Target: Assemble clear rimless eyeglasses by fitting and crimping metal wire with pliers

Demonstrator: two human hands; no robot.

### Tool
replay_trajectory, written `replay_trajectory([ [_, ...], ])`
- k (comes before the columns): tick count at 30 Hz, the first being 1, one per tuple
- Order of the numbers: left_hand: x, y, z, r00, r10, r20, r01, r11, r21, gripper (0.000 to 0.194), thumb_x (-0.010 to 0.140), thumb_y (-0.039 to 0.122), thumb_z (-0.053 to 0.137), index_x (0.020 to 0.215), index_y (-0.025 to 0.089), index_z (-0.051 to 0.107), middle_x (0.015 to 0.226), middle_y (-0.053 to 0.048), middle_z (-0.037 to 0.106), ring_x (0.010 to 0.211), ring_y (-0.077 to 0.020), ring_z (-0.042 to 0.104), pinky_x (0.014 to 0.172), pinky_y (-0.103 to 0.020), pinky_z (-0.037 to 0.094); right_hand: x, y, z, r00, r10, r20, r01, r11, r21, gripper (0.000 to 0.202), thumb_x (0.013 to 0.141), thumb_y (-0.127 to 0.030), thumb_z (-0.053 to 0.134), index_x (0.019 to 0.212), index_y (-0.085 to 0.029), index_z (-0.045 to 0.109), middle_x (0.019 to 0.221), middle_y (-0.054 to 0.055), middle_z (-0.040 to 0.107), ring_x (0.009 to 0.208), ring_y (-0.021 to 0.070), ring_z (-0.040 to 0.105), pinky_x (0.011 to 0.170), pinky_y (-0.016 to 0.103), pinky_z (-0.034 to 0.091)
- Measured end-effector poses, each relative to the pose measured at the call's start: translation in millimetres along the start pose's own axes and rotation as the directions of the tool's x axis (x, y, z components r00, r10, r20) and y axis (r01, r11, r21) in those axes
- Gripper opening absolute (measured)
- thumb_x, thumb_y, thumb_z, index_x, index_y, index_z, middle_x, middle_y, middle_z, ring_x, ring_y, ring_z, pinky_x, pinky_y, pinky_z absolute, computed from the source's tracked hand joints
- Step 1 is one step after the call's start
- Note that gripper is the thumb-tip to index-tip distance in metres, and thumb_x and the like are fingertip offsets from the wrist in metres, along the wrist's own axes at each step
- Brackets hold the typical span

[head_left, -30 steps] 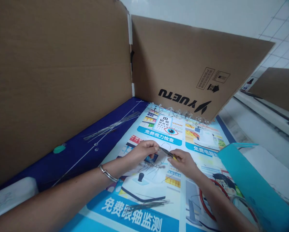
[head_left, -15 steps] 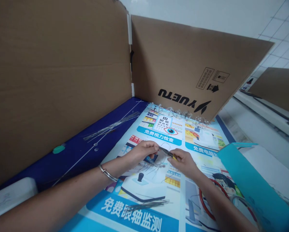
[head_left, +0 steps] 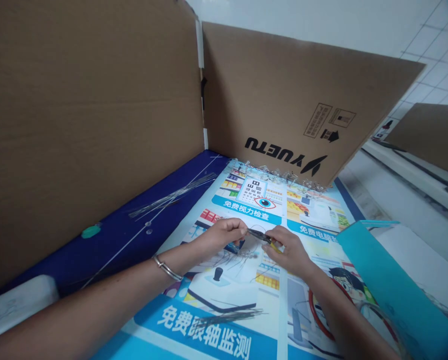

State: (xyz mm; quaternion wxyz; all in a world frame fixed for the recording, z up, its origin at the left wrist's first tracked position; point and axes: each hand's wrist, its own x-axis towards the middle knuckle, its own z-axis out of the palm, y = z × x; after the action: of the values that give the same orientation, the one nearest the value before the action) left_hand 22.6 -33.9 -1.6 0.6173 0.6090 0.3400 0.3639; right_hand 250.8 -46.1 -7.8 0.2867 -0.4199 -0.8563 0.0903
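My left hand [head_left: 224, 234] pinches a thin wire piece over the printed poster [head_left: 246, 300]. A silver bangle [head_left: 166, 268] circles that wrist. My right hand [head_left: 287, 250] grips small yellow-handled pliers [head_left: 263, 237], and their tip meets the wire at my left fingertips. Bent wire pieces [head_left: 239, 257] lie on the poster just below both hands.
Cardboard walls [head_left: 96, 115] stand at left and back. Straight wires [head_left: 171, 196] lie on the blue mat at left, more wires [head_left: 227, 316] lie near me. A teal box [head_left: 389, 285] is at right. Clear bits [head_left: 276, 175] line the back wall. A green blob [head_left: 91, 231] is at left.
My right hand has shifted slightly left and up, bringing the pliers closer to my left fingertips. The left hand stays almost where it was.
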Motion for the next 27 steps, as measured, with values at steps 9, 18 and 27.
replay_trajectory([
  [9,-1,1,1.7,0.998,0.067,-0.011,-0.064,0.980,0.188,0.019,0.081,0.031,0.046,0.073,0.014,0.053,0.064,0.002,0.048,0.060,-0.0087,0.042,0.057,-0.020,0.034,-2,1,-7,0.990,-0.136,-0.021,0.126,0.956,-0.265,0.021,0.078,-0.028,0.052,0.097,-0.022,0.057,0.083,0.006,0.058,0.083,0.0187,0.052,0.071,0.031,0.042],
  [18,-2,2,5.6,0.996,0.083,-0.044,-0.073,0.978,0.196,0.016,0.080,0.026,0.045,0.072,0.014,0.051,0.064,0.003,0.045,0.060,-0.0084,0.039,0.057,-0.020,0.032,-3,2,-7,0.986,-0.164,-0.032,0.142,0.921,-0.362,0.019,0.078,-0.026,0.050,0.096,-0.020,0.058,0.082,0.006,0.057,0.081,0.0180,0.051,0.069,0.030,0.041],
  [27,-5,5,10.5,0.991,0.115,-0.073,-0.097,0.971,0.219,0.014,0.080,0.024,0.044,0.074,0.014,0.052,0.064,0.003,0.044,0.060,-0.0083,0.038,0.055,-0.019,0.031,-4,5,-8,0.980,-0.198,-0.023,0.172,0.896,-0.410,0.020,0.078,-0.025,0.050,0.096,-0.019,0.058,0.081,0.006,0.057,0.080,0.0176,0.051,0.069,0.029,0.040],
])
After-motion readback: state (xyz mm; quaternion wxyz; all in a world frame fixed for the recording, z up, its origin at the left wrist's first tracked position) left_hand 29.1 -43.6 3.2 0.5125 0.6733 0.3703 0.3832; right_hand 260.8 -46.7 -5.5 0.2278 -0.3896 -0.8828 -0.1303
